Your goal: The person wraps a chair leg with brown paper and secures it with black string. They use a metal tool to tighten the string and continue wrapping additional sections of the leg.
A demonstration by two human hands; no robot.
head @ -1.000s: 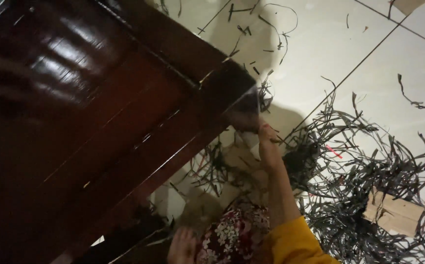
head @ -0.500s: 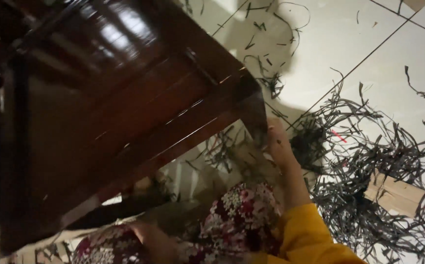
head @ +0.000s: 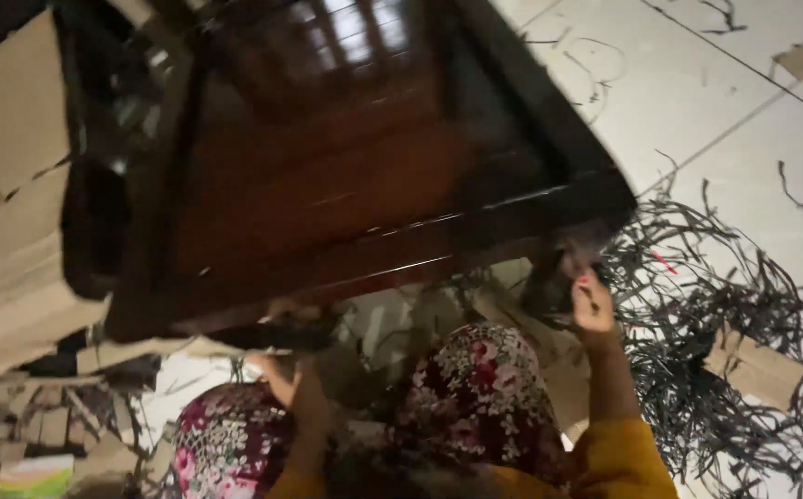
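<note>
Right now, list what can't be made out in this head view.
- Left hand: its fingers are lost in shadow under the dark wooden panel.
- Right hand: what its fingers pinch at the panel's corner is blurred.
- Cardboard: cut off by the left edge.

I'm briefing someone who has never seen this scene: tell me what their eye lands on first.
A big glossy dark red-brown wooden piece fills the upper middle, tilted, with the right hand at its lower right corner and the left hand under its lower edge. To the right, a tangle of black strips sprawls over the pale tiled floor. Brown cardboard lines the left edge.
</note>
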